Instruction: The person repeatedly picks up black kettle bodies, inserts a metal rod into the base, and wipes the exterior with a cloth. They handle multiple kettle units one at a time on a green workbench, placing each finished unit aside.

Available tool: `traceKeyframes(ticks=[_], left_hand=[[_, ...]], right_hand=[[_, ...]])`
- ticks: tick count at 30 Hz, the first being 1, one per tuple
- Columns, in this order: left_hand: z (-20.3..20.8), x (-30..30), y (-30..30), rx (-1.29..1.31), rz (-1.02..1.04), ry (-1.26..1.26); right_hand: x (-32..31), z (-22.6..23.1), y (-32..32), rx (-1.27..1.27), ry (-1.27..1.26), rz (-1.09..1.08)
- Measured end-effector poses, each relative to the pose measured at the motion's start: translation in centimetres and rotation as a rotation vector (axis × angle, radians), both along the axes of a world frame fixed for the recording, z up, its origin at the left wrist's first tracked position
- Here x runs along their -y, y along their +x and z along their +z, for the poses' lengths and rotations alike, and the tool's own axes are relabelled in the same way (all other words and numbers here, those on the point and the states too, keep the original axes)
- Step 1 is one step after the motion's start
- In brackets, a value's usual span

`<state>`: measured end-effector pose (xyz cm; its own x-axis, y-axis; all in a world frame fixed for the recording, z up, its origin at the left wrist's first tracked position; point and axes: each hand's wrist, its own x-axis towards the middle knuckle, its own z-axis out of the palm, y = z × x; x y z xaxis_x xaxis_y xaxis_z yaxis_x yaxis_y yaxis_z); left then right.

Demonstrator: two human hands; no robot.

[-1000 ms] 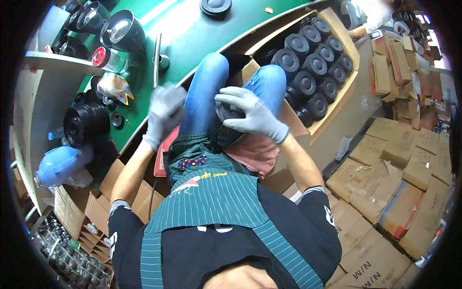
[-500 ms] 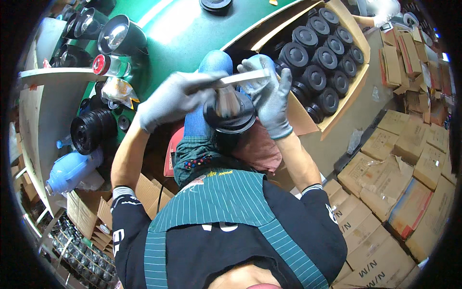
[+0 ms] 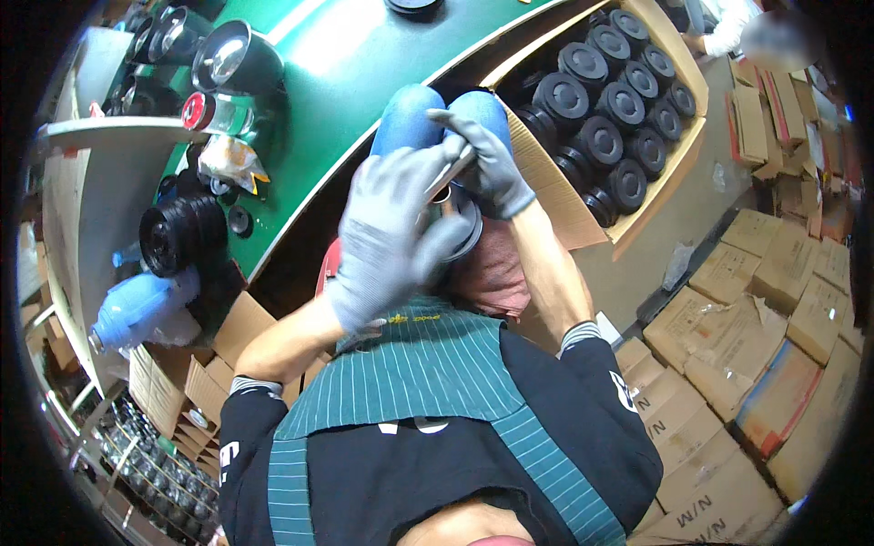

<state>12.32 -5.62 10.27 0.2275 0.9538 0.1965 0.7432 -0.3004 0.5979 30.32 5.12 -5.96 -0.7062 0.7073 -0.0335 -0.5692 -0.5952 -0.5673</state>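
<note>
Both my hands wear grey gloves and meet above my lap. Between them a narrow, flat grey bar point(image 3: 452, 171) slants upward to the right. My left hand point(image 3: 387, 223) is closed on the bar from the left, its thumb apart and blurred. At the far end my right hand point(image 3: 487, 164) curls round the bar, with a finger stretched to the left. Under the bar are a copper-coloured piece point(image 3: 445, 197) and a black round part point(image 3: 472, 232), both partly hidden by the left hand. Whether the left thumb touches the round part I cannot tell.
A carton point(image 3: 651, 214) of black round parts stands open at my right. On the green table point(image 3: 319, 100) are a dark bowl point(image 3: 237, 59), a red-lidded jar point(image 3: 218, 114) and stacked black discs point(image 3: 182, 235). Stacked cardboard boxes point(image 3: 719, 355) lie farther right; another person's gloved hand point(image 3: 724, 38) shows behind.
My left hand has moved down and inward over the black part. The bar has turned from nearly level to a steep slant, and my right hand has closed in on its end.
</note>
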Motion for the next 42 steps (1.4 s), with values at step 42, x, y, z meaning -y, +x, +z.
traceKeyframes(ticks=[42], left_hand=[[-22.6, -6.3, -15.4, 0.12, 0.814, -0.003]], right_hand=[[9.9, 10.4, 2.3, 1.154, 0.83, -0.318]])
